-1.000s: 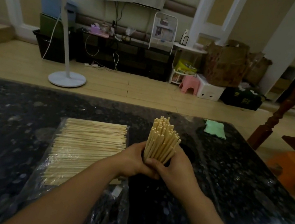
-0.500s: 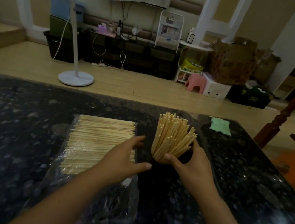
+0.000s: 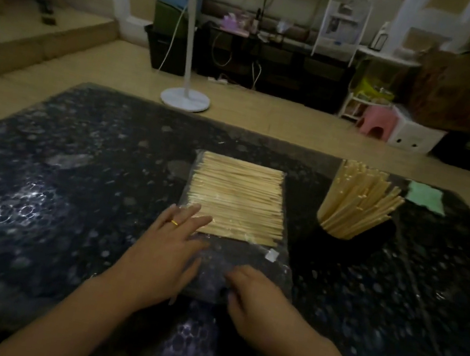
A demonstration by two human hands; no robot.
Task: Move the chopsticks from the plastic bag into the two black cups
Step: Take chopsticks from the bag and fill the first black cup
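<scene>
Both my hands have left the black cup [image 3: 351,239] stuffed with pale wooden chopsticks [image 3: 358,202] at centre right. My left hand [image 3: 165,253] lies spread on the clear plastic bag [image 3: 238,203]; my right hand [image 3: 255,304], fingers curled, touches its near end. Another batch comes next, probably.

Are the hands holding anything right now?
Left hand lies flat on the plastic bag, holding nothing. Right hand touches the bag's near end; a grip can't be told.
</scene>
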